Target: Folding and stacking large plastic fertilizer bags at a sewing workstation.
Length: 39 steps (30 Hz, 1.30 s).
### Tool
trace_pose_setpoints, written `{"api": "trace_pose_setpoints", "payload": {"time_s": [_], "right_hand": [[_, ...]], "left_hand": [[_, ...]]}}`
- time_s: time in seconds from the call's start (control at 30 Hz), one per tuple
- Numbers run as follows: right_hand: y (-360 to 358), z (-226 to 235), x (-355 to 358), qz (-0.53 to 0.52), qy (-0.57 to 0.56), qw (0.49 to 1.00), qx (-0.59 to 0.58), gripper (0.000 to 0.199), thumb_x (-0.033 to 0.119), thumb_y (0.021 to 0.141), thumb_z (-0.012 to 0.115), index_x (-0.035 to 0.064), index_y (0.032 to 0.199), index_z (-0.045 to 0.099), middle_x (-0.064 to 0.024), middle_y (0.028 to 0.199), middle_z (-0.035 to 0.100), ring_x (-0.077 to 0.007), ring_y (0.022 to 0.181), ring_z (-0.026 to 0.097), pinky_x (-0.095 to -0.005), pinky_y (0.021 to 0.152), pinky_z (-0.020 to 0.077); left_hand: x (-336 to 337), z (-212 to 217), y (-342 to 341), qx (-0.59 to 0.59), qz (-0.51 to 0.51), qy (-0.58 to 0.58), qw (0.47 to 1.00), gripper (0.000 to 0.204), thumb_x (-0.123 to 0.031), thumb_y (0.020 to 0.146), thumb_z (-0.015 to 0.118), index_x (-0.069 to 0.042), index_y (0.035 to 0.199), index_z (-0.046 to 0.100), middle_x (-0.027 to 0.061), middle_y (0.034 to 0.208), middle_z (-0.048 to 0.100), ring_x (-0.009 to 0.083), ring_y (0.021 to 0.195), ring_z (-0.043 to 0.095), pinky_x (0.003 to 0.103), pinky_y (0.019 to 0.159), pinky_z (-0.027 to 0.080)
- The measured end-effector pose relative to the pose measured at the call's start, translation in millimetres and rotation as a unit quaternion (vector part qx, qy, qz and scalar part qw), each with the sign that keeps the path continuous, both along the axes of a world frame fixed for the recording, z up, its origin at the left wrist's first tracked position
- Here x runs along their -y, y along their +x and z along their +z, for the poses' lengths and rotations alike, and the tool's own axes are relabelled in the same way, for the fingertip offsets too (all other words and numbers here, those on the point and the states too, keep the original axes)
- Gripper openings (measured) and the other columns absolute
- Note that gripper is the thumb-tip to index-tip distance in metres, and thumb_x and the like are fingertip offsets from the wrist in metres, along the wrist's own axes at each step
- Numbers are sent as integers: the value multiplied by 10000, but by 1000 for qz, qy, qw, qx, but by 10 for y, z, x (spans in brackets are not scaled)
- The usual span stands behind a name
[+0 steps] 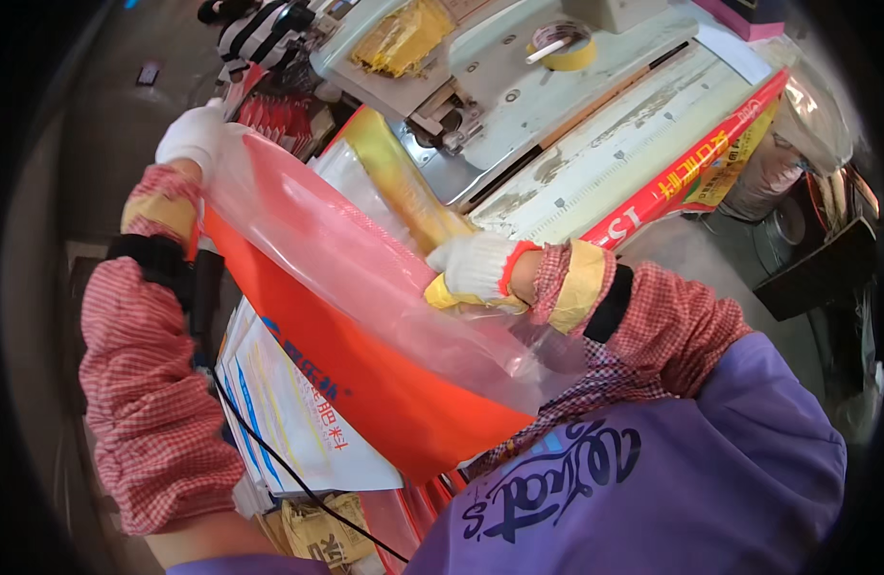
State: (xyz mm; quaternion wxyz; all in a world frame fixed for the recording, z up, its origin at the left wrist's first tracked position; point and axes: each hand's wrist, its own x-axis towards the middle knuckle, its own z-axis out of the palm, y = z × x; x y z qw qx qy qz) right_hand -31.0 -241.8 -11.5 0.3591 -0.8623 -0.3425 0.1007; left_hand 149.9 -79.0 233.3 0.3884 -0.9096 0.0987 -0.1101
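A large orange and white printed sack [365,402] spreads across the middle, tilted, with a clear plastic liner [317,216] showing along its mouth. My left hand [193,137], in a white glove, is closed on the upper left corner of the sack. Also gloved in white, with yellow at the fingers, my right hand [480,270] is closed at the liner near the right end of the mouth. Its fingertips are partly hidden. A yellow and clear printed film [404,177] lies just beyond the right hand, beside the sewing machine [452,120].
On the machine table sit a tape roll [565,48] and a yellow block [402,38]. A red and yellow printed sack [691,163] lies along the worn board [595,144]. Stacked white sacks [269,412] and a black cable [269,446] are below. A person in stripes [260,38] is far left.
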Motion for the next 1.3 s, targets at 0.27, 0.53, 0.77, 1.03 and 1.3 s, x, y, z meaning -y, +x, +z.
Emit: {"api": "trace_pose_setpoints", "payload": {"time_s": [0.27, 0.53, 0.77, 1.03, 1.3], "right_hand": [[-473, 443, -482, -169, 241, 955, -24, 278, 275, 789, 522, 68, 972, 545, -183, 822, 585, -375, 808, 565, -467, 677, 447], [-1215, -195, 986, -248, 330, 828, -379, 325, 136, 874, 530, 45, 1185, 512, -20, 944, 639, -75, 784, 571, -233, 680, 453], [-1342, 24, 968, -356, 397, 697, -479, 281, 80, 856, 541, 14, 1130, 544, 0, 944, 618, -69, 838, 565, -206, 709, 455], [-1339, 198, 938, -344, -102, 907, -221, 342, 364, 854, 545, 51, 965, 624, -157, 782, 624, -235, 677, 629, -255, 590, 474], [-1442, 14, 828, -468, -76, 872, -118, 351, 362, 777, 645, 31, 869, 571, -106, 695, 630, -233, 637, 625, -338, 520, 478]], "left_hand": [[-464, -571, 750, 65, -25, -60, 996, 250, -270, 811, 537, -59, 899, 635, 187, 948, 629, 346, 880, 614, 424, 757, 498], [162, -2131, 231, -34, -264, -48, 963, 139, -142, 795, 453, -131, 884, 560, 60, 751, 592, 251, 709, 627, 382, 581, 494], [138, -2303, 209, -9, -499, -252, 829, 34, -142, 705, 556, -148, 722, 584, 74, 781, 580, 271, 659, 575, 361, 563, 459], [43, -2280, 224, -162, -385, -340, 843, 144, -146, 761, 546, -138, 877, 631, 85, 831, 601, 300, 797, 578, 370, 699, 464], [179, -2159, 21, -255, -268, -371, 852, 237, -131, 774, 548, -125, 995, 634, 154, 830, 615, 332, 755, 575, 358, 677, 463]]}}
